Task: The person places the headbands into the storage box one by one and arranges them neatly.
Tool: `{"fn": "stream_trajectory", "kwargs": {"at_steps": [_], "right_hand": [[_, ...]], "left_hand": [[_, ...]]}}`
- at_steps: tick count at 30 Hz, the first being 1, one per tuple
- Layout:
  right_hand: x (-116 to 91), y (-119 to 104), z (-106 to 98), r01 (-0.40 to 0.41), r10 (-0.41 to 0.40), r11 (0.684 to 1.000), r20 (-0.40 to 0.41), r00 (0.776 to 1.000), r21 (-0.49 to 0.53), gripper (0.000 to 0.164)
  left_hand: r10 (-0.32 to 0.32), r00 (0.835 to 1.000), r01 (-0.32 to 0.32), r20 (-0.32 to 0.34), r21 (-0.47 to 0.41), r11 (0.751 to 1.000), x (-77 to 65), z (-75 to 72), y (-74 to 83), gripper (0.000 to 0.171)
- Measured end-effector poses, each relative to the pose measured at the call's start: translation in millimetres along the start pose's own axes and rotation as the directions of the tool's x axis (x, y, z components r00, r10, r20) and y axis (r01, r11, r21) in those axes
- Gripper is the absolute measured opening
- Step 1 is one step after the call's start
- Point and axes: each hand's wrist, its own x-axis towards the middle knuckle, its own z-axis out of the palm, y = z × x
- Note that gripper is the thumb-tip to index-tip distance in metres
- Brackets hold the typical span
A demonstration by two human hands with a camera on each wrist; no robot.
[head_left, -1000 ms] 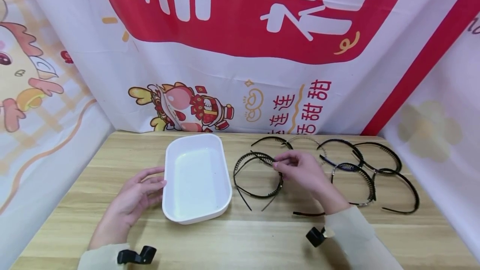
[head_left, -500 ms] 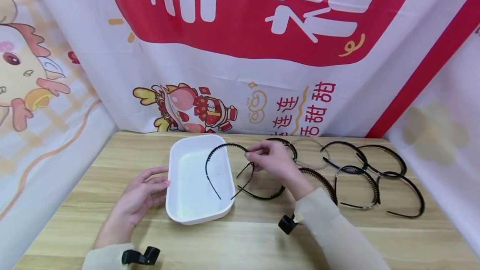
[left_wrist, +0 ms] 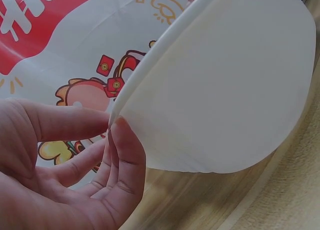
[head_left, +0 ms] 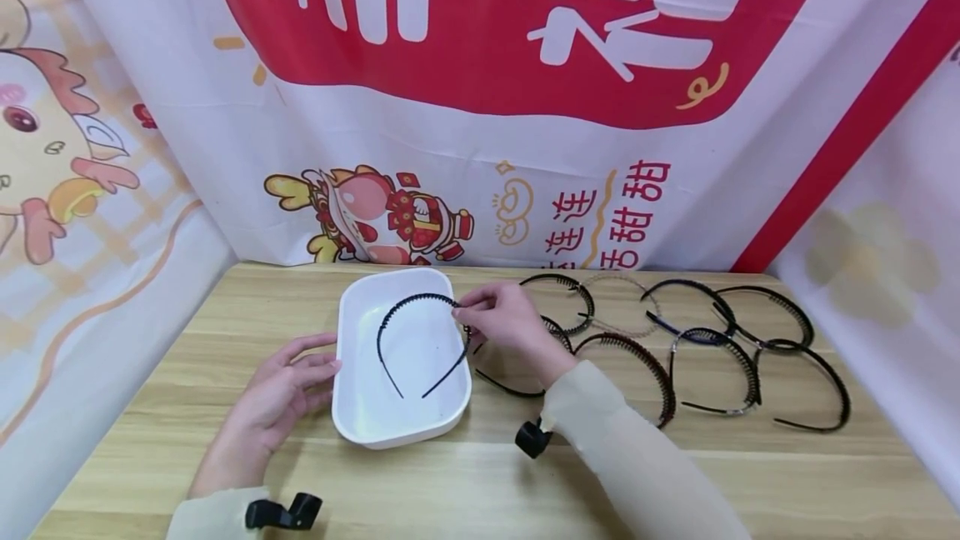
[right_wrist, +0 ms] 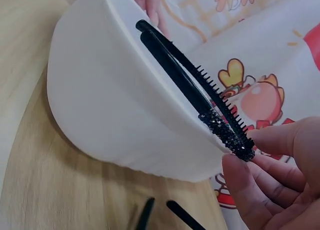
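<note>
While our left hand (head_left: 279, 386) pinched the plastic tub (head_left: 358, 407), our right hand (head_left: 510, 322) clamped a glittery toothed headband (right_wrist: 216, 126) above it, apparently mid-loading, needing lowering, then release.

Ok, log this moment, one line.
Left hand: grips white bin by rim; right hand: pinches black headband over bin; other headbands: on table

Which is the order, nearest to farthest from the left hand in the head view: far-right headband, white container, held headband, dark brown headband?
1. White container: touching the left hand's fingertips.
2. Held headband: over the container, in the right hand.
3. Dark brown headband: on the table, past the right hand.
4. Far-right headband: at the table's right.
</note>
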Motion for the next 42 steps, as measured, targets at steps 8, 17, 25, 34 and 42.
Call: {"fn": "stream_trajectory", "kwargs": {"at_steps": [8,17,25,34,42], "right_hand": [[3.6,-10.5,17.9,0.066,-0.074,0.987,-0.051,0.996,-0.144,0.015],[6.1,-23.1,39.2,0.114,-0.121,0.953,-0.009,0.993,-0.281,0.011],[9.3,-27.9,53.8,0.079,-0.083,0.931,0.003,0.997,-0.356,0.014],[12.6,-29.8,61.0,0.062,-0.069,0.893,-0.001,0.998,-0.445,0.016],[13.5,-29.2,61.2,0.057,-0.062,0.893,0.003,0.998,-0.446,0.015]], "left_hand": [[-0.006,1.000,0.007,-0.007,0.007,1.000,-0.6,-1.4,-1.2,0.043],[0.001,1.000,-0.001,-0.011,0.000,1.000,-0.8,0.7,-1.6,0.041],[-0.008,1.000,0.008,-0.018,-0.008,1.000,0.3,2.3,-2.3,0.044],[0.005,1.000,-0.005,-0.009,-0.025,1.000,1.2,-0.1,-3.2,0.041],[0.014,1.000,-0.014,-0.002,-0.032,0.999,1.1,-1.3,-3.4,0.039]]}}
